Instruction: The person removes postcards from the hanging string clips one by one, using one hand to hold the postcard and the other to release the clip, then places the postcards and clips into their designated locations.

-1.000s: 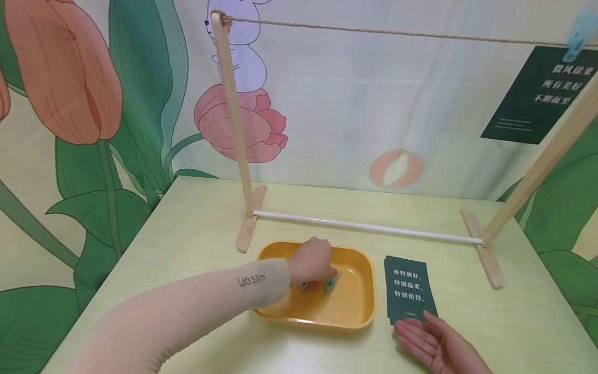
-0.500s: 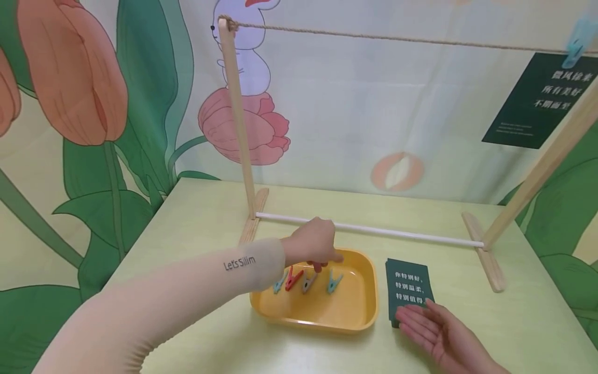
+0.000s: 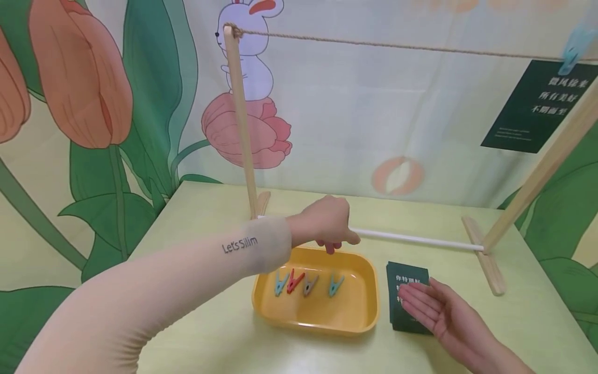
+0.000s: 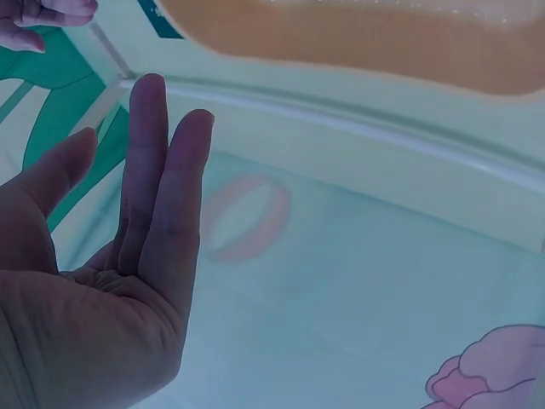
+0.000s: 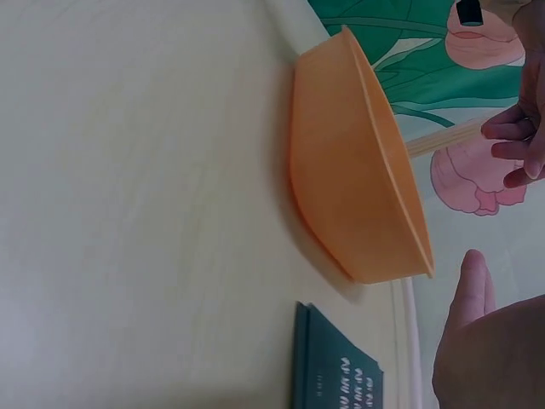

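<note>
My left hand (image 3: 327, 223) hovers beyond the far rim of a yellow tray (image 3: 317, 327). Its fingers are loosely extended and hold nothing in the left wrist view. Lying in the tray in a row are several small clothespins: a light blue clothespin (image 3: 280, 284), a red clothespin (image 3: 294, 282), a greyish-brown clothespin (image 3: 309, 285) and a teal clothespin (image 3: 335, 286). To the tray's right is a stack of dark green cards (image 3: 404, 322) with white writing. My right hand (image 3: 450, 322), palm turned up and fingers straight, partly covers the stack; whether it touches the cards I cannot tell.
Behind the tray stands a wooden frame with a left post (image 3: 243, 130), a right post (image 3: 542, 166) and a white bottom rod (image 3: 411, 238). A twine line (image 3: 374, 45) spans its top. A blue clothespin (image 3: 573, 49) holds a green card (image 3: 528, 114) there.
The left hand has risen out of the tray and moved away toward the frame, uncovering the clothespins. The right hand has shifted farther over the card stack.
</note>
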`<state>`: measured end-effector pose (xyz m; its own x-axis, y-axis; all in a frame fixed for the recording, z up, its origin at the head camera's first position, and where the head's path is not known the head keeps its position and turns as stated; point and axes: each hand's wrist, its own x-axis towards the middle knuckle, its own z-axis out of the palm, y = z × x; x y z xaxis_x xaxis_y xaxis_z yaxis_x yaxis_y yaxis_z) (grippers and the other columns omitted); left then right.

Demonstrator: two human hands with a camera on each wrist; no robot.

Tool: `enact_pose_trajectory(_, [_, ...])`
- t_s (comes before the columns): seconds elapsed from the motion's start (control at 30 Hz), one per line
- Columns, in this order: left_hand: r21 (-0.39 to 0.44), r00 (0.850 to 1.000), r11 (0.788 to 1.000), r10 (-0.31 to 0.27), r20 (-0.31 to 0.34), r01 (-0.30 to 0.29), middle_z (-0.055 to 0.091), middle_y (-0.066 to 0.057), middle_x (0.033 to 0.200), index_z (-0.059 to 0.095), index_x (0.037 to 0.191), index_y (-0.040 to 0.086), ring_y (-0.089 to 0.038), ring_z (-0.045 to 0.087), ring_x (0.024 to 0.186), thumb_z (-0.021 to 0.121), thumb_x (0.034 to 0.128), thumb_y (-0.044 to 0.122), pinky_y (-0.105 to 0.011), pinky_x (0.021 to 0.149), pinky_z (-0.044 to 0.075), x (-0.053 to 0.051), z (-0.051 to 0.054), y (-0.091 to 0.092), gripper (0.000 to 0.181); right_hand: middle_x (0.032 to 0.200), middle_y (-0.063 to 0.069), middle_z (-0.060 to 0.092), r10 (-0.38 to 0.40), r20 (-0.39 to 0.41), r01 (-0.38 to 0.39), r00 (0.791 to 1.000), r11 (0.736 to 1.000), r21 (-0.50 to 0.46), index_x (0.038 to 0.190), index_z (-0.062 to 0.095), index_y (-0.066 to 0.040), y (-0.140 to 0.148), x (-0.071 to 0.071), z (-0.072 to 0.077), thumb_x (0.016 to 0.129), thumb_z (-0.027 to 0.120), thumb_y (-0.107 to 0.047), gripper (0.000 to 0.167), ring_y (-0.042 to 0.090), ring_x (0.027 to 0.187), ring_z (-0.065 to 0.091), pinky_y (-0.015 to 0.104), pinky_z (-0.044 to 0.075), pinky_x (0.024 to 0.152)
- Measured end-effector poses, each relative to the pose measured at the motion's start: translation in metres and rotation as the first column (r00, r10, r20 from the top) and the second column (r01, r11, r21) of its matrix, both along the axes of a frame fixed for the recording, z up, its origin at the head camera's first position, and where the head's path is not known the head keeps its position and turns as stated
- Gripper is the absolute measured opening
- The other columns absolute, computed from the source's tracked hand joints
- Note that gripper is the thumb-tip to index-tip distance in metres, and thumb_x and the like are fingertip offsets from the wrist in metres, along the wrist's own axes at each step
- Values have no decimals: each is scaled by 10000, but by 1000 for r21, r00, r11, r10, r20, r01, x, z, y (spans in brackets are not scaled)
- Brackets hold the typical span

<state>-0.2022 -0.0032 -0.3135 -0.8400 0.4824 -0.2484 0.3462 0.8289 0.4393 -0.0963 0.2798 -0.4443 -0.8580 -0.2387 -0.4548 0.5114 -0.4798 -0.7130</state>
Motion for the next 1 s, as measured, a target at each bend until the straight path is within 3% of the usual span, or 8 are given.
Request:
enact_pose_trajectory(0.3, [9, 1000, 1000, -3, -14, 3, 762, -79, 726, 774, 828, -15, -159, 754, 604, 768, 1000, 311, -313, 624, 615, -5, 35, 8, 369, 1262, 92, 769, -10, -76, 8, 997, 1000, -25, 1160, 746, -99, -1, -13, 18, 1143, 516, -381, 364, 245, 1230, 724, 370, 525, 1087])
enact_pose_trajectory(0.53, [11, 997, 1000, 11, -70, -11, 766, -63, 742, 754, 828, 19, -136, 752, 605, 769, 991, 312, -295, 618, 612, -8, 64, 15, 336, 1271, 101, 766, 0, -171, -17, 985, 995, -96, 1190, 750, -80, 0, -22, 30, 1155, 497, -325, 354, 244, 1224, 728, 375, 540, 1068])
enact_pose_trajectory(1.0, [39, 991, 998, 46, -126, -42, 795, -71, 896, 727, 961, 47, -138, 768, 665, 737, 1016, 322, -277, 642, 608, -13, 123, 28, 280, 1255, 123, 773, -44, -198, 5, 979, 980, -197, 1179, 774, -36, 0, -43, 59, 1125, 577, -284, 321, 267, 1189, 746, 384, 567, 1021])
